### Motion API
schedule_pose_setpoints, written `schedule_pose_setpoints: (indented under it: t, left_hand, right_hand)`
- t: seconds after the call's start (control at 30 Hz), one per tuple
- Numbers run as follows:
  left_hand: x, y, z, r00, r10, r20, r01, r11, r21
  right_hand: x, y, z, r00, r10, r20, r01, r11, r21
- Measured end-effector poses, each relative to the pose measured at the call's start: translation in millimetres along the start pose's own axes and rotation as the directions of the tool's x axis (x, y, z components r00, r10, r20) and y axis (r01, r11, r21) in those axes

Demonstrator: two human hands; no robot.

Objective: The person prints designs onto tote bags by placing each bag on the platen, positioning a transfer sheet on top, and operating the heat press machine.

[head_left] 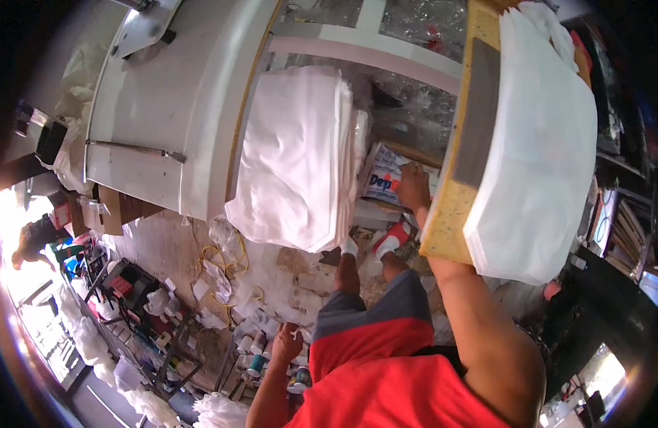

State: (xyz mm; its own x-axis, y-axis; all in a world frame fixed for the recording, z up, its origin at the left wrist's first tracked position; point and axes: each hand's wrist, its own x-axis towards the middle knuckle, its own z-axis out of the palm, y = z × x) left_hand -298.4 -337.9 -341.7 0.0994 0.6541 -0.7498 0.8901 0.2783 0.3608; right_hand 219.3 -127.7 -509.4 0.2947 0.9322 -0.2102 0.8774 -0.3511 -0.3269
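My right hand (413,187) reaches under the yellow-edged board at the right, its fingers bent over a printed packet (380,173) with red and blue lettering, gripping it near its right side. The packet lies on a low shelf between two stacks. My left hand (287,342) is low beside my body, fingers curled round something small and white that I cannot make out. A thick stack of white sheets or bags (293,157) hangs over the edge left of the packet. Another white stack (536,150) lies on the yellow-edged board (446,228).
A grey-white machine table (165,107) with a metal rod stands at the upper left. White frame bars (364,50) cross above clear plastic wrap. Yellow cord (213,260), scraps and small bottles (257,362) litter the floor at the left. Dark shelving stands at the far right.
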Motion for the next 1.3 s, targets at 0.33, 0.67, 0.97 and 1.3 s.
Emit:
schedule_pose_setpoints:
  t: [0.33,0.67,0.97,1.3]
  left_hand:
    - [61,60,-13,0.976,0.211,0.048,-0.206,0.974,-0.094]
    - [78,145,-3,0.933,0.36,0.023,-0.352,0.923,-0.155]
    - [33,90,18,0.976,0.184,0.117,-0.171,0.979,-0.111]
    - [49,112,31,0.957,0.285,0.051,-0.276,0.952,-0.133]
  right_hand:
    - [-10,27,-62,0.988,0.137,0.065,-0.146,0.975,0.165]
    - [4,-4,-36,0.999,0.034,-0.012,-0.034,0.999,0.012]
    - [-51,-3,-93,0.998,-0.018,-0.068,0.016,0.999,-0.032]
    - [-148,-28,-227,1.0,-0.021,0.014,0.025,0.93,-0.366]
